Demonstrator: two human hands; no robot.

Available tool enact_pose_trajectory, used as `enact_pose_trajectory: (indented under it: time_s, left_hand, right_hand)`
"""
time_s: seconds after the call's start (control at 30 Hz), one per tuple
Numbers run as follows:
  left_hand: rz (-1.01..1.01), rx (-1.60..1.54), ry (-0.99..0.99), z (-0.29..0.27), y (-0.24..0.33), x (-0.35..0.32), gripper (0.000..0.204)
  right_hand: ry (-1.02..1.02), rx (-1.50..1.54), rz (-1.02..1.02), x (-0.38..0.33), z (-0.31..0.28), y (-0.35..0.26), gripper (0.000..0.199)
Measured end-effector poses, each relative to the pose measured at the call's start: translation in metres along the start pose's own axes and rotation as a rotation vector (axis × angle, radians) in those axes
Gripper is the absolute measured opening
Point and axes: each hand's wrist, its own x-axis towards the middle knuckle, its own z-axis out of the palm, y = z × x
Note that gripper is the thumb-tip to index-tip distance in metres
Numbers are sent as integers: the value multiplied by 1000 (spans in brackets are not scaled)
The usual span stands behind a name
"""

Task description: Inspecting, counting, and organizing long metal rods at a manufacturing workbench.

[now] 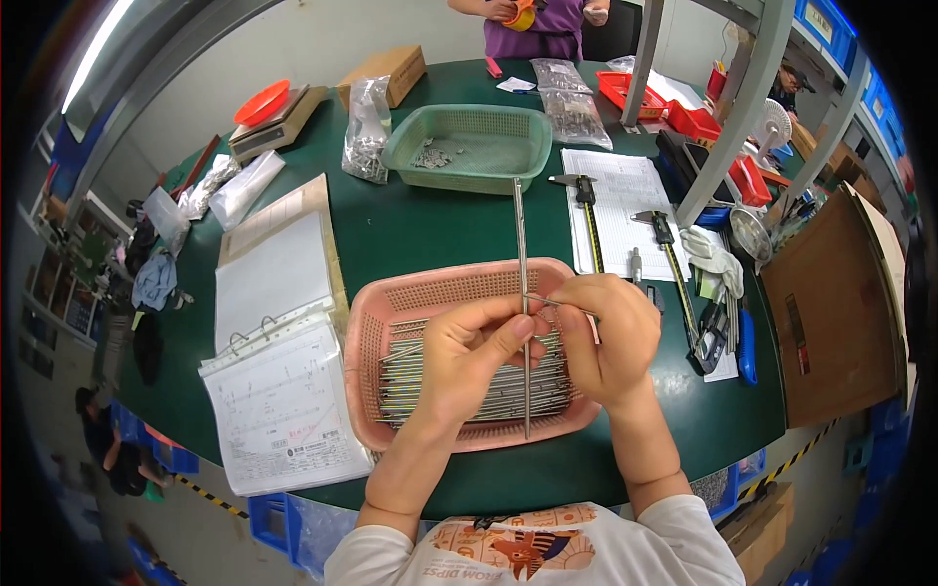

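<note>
My left hand [467,359] grips a long, slim metal rod [521,244] between thumb and fingers. The rod stands nearly upright in view and crosses the pink basket [469,283]. My right hand [618,337] pinches a thin metal pin [557,302], whose tip meets the rod's side just above my left thumb. Whether the tip sits in a hole there is too small to tell. Below both hands, the basket holds many loose metal rods [410,386] lying side by side.
A green basket [401,161] with small metal parts stands beyond. An open ring binder [278,391] lies left. On the right are calipers [589,220] on papers [625,181], a glove [711,259] and a cardboard box [831,303]. Across the table is another person [532,39].
</note>
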Motion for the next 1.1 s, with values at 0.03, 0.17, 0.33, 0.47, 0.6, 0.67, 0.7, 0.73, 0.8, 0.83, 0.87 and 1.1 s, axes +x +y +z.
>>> enact_pose_trajectory:
  time_s: [0.03, 0.17, 0.33, 0.47, 0.6, 0.67, 0.7, 0.73, 0.8, 0.83, 0.87, 1.1]
  left_hand:
    - [0, -2, 2, 0, 0, 0, 21]
    - [10, -30, -10, 1, 0, 0, 21]
    - [11, -27, -10, -1, 1, 0, 21]
    - [-1, -35, -6, 0, -1, 0, 21]
    - [105, 67, 51, -1, -4, 1, 19]
    - [136, 96, 52, -2, -5, 0, 18]
    - [121, 83, 54, -2, -5, 0, 17]
    - [106, 70, 56, -2, -4, 0, 16]
    - [94, 70, 65, -2, -4, 0, 16]
    - [82, 70, 75, -2, -4, 0, 16]
    - [82, 70, 77, -3, -4, -1, 16]
    - [4, 34, 61, -6, -5, 2, 17]
  right_hand:
    - [37, -11, -25, 0, 1, 0, 9]
    - [55, -15, -31, -1, 3, -1, 9]
    - [91, 12, -4, -2, 7, 0, 8]
    - [88, 18, 19, -3, 6, -2, 9]
    - [35, -89, -12, 0, 4, -9, 10]
    - [25, -117, -16, 0, 4, -10, 11]
    - [30, -45, 7, -1, 5, -7, 10]
    - [35, 28, 30, -1, 6, -6, 9]
    - [32, 96, 82, -3, 8, -2, 9]
    - [29, 166, 133, -3, 8, -1, 8]
    - [28, 168, 133, -3, 8, -2, 8]
    - [22, 327, 276, -6, 11, 1, 4]
